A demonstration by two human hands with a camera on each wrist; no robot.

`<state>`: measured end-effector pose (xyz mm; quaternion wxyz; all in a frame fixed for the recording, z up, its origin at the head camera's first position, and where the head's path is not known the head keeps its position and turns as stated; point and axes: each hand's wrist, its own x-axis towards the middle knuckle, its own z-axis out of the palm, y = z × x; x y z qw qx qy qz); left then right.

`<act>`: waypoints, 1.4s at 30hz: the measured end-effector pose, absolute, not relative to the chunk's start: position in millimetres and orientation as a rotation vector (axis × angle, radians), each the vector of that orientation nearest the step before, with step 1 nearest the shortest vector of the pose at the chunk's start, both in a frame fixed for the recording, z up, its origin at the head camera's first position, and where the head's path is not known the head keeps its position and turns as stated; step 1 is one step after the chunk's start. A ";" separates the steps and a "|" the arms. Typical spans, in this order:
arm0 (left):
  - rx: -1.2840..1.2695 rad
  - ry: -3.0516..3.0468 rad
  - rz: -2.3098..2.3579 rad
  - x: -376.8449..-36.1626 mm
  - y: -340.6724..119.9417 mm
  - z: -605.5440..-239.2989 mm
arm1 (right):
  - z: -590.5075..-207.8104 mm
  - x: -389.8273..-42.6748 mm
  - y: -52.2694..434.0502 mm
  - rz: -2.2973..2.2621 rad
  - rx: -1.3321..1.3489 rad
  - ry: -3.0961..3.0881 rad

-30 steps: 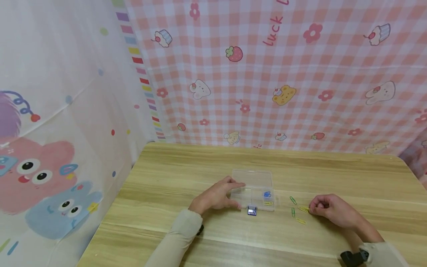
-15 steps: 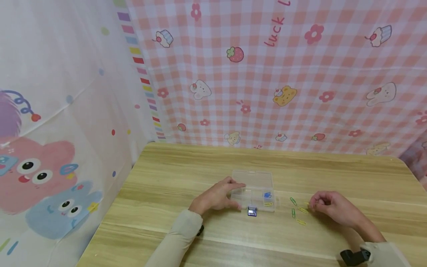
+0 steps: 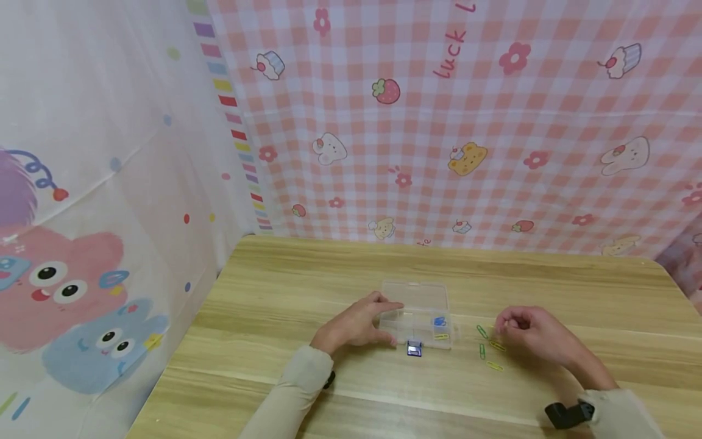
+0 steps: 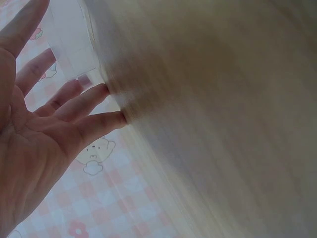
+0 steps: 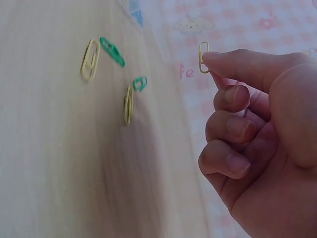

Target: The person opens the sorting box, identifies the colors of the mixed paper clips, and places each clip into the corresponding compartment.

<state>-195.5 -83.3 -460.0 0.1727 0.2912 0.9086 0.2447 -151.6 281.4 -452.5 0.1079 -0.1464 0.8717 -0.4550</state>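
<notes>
My right hand (image 3: 534, 334) pinches a yellow paper clip (image 5: 200, 55) between thumb and forefinger, raised above the table; its other fingers curl toward the palm. Below it lie two green paper clips (image 5: 113, 51) and two yellow paper clips (image 5: 90, 59). My left hand (image 3: 356, 322) rests at the left side of a clear plastic box (image 3: 415, 294), thumb by the front corner and forefinger stretched across its left part. The box's lid is folded back. Blue paper clips (image 3: 440, 321) sit in a right compartment, with a yellow clip (image 3: 441, 336) in front of them.
A small blue-edged, shiny piece (image 3: 414, 349) sits at the box's front edge. The wooden table (image 3: 307, 262) meets a pink checked cloth (image 3: 351, 110) at the back and a white printed cloth (image 3: 137, 183) on the left.
My right hand has lifted off the table with the yellow paper clip and moved slightly left and away, over the loose clips. The left hand and box have stayed in place.
</notes>
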 end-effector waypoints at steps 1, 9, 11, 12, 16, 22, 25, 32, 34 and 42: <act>0.824 2.577 0.696 -195.5 -83.3 -459.9 | -451.7 -152.2 279.3 -1.341 -0.427 2.562; 0.822 2.578 0.697 -195.5 -83.2 -459.8 | -447.4 -156.9 266.2 -1.357 -0.405 2.528; 0.824 2.581 0.696 -195.4 -82.9 -459.6 | -447.5 -157.5 263.7 -1.367 -0.417 2.524; 0.824 2.582 0.696 -195.3 -83.0 -459.5 | -447.6 -158.0 262.4 -1.368 -0.421 2.525; 0.826 2.581 0.698 -195.0 -83.1 -459.1 | -447.8 -160.2 256.6 -1.377 -0.427 2.506; 0.818 2.578 0.706 -195.0 -83.2 -459.3 | -446.6 -163.0 245.8 -1.351 -0.414 2.494; 0.819 2.578 0.707 -195.1 -83.1 -459.4 | -446.1 -163.7 240.9 -1.359 -0.445 2.489; 0.831 2.584 0.694 -195.3 -83.0 -459.7 | -446.2 -165.4 232.5 -1.383 -0.530 2.448; 0.828 2.583 0.696 -195.4 -83.1 -460.0 | -446.7 -165.9 230.6 -1.384 -0.537 2.439; 0.814 2.581 0.683 -195.4 -82.7 -459.9 | -449.9 -167.6 223.3 -1.378 -0.574 2.437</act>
